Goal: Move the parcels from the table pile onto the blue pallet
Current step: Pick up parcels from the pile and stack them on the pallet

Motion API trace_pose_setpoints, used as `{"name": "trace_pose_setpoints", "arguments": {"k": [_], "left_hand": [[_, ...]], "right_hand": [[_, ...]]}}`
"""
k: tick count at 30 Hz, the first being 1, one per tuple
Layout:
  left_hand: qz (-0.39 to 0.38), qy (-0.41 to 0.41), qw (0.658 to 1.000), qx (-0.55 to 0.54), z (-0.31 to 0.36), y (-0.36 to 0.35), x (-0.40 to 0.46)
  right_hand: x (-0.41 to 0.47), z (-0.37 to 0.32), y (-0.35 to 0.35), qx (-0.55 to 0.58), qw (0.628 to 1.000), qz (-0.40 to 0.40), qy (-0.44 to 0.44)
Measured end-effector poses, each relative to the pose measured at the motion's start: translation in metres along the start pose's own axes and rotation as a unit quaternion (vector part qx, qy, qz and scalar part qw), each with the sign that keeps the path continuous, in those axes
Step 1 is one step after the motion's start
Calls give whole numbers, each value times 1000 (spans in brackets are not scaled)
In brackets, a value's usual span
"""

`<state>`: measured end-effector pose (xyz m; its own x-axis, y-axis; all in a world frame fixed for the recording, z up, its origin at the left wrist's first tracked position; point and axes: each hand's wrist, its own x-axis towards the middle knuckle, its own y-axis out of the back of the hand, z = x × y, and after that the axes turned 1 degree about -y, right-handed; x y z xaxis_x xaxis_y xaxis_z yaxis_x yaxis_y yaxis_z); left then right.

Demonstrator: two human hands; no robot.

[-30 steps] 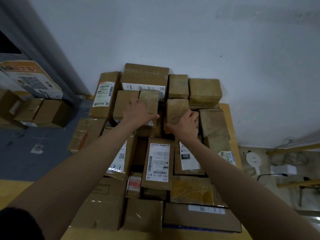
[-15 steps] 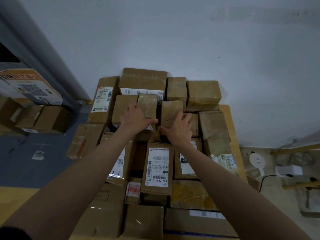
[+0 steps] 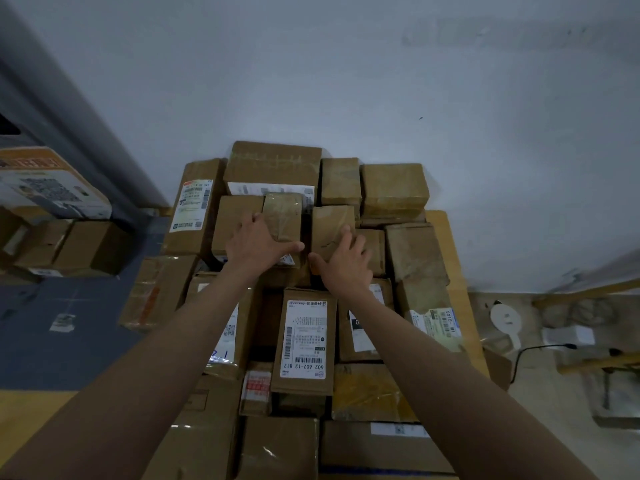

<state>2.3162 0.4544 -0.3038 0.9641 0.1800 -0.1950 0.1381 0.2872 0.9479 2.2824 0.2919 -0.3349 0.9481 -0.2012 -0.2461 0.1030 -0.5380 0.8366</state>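
Note:
A pile of brown cardboard parcels [image 3: 304, 341] covers a yellow wooden table [image 3: 445, 244] that stands against a white wall. Both my arms reach over the pile to its far middle. My left hand [image 3: 258, 245] is on a small tape-wrapped parcel [image 3: 282, 213], with the fingers along its left side and the thumb across its near edge. My right hand [image 3: 343, 265] grips a small brown parcel [image 3: 330, 223] just to the right, fingers spread on its top and thumb at its near left corner. A narrow gap separates the two parcels.
To the left, lower down, lies a blue surface [image 3: 69, 341] with a few cartons [image 3: 79, 244] and a printed white box [image 3: 52, 185]. At right, the floor holds a white round device [image 3: 505, 318], a cable [image 3: 533, 351] and wooden sticks [image 3: 585, 292].
The right hand's small parcel has shifted slightly left, towards the taped parcel. My view has moved a little closer. The left hand stays on its parcel.

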Motion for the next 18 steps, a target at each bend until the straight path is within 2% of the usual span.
{"name": "trace_pose_setpoints", "arguments": {"k": [3, 6, 11, 18], "left_hand": [[-7, -1, 1000, 5, 0, 5, 0], [-27, -2, 1000, -6, -1, 12, 0], [-48, 26, 996, -65, 4, 19, -12], [-36, -20, 999, -12, 3, 37, -56]], "right_hand": [[5, -4, 12, 4, 998, -55, -2], [8, -3, 34, 72, 990, -118, 0], [-12, 11, 59, 76, 989, -118, 48], [-57, 25, 80, 45, 989, -129, 59]]}}
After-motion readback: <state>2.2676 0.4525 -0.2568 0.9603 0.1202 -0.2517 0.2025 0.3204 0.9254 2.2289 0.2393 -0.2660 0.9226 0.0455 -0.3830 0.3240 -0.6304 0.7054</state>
